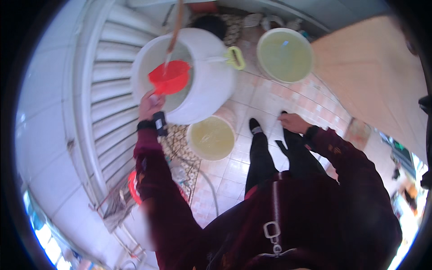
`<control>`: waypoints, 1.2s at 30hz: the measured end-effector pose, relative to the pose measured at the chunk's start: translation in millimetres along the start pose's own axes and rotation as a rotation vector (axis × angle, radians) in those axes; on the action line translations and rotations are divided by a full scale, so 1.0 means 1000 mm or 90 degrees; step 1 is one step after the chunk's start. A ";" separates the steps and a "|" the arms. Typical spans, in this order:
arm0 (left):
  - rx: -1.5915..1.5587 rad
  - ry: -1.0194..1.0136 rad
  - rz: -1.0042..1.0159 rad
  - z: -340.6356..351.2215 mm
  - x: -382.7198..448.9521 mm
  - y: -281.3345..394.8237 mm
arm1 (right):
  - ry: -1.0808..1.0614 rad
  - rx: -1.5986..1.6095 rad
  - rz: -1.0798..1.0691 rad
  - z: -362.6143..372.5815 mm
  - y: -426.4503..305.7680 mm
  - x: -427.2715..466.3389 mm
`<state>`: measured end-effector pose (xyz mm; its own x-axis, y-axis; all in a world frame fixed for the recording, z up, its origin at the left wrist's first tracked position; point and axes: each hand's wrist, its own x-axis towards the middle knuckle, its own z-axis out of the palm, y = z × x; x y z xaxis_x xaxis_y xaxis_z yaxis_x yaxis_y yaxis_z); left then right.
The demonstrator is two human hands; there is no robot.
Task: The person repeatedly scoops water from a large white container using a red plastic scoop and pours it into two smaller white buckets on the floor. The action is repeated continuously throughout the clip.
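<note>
My left hand (151, 105) grips the handle of a red plastic dipper (172, 79), held over the mouth of a large white plastic barrel (212, 81). Water runs into the dipper from the end of a brownish hose (175, 30) above it. A pale yellow-green handle (235, 58) sits against the barrel's outer side. My right hand (294, 123) hangs over the floor near my right foot, its fingers curled; whether it holds anything small cannot be told. A round tub of yellowish water (211, 138) stands below the barrel in view.
Another tub of greenish water (285, 55) stands beyond the barrel, near a large tan panel (374, 74). White slats (114, 84) line the left side. A thin grey hose (211, 185) crosses the tiled floor (233, 172). A red object (134, 187) lies beside my left sleeve.
</note>
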<state>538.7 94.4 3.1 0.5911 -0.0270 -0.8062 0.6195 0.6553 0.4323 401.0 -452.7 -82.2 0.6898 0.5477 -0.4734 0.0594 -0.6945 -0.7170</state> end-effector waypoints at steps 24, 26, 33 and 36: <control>-0.100 -0.119 0.282 0.045 -0.134 -0.112 | -0.039 0.103 0.058 -0.033 -0.011 -0.030; -0.099 -0.131 0.311 0.050 -0.144 -0.118 | -0.036 0.087 0.046 -0.034 -0.010 -0.032; -0.150 -0.183 0.359 0.061 -0.176 -0.130 | -0.035 0.043 -0.012 -0.039 -0.005 -0.032; -0.176 -0.208 0.381 0.059 -0.197 -0.137 | -0.028 0.056 -0.013 -0.041 -0.009 -0.032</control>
<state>368.0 -34.7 127.0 0.9379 0.2002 -0.2834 0.0144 0.7935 0.6084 407.9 -483.5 -39.3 0.6570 0.5821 -0.4790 0.0075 -0.6404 -0.7680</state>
